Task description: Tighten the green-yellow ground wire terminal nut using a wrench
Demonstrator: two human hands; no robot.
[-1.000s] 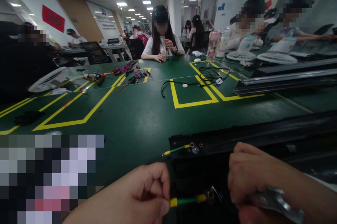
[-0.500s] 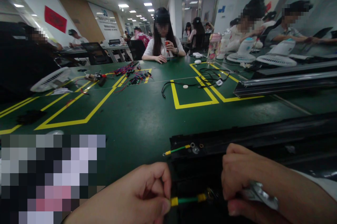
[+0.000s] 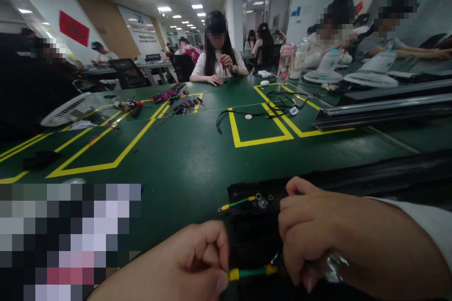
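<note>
Your left hand (image 3: 197,258) pinches green wire (image 3: 251,273) toward near edge of worktop (image 3: 190,164); right hand (image 3: 307,228) grips metal tool (image 3: 334,268); slip could twist wire.

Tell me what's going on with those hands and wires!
The left hand pinches one yellow end of a short green wire. The right hand is by the wire's other end, holding a shiny silver metal tool, which looks blurry. A second short green wire lies nearby, one end poking past the long black piece. Across the green table, another person holds something orange-red.
</note>
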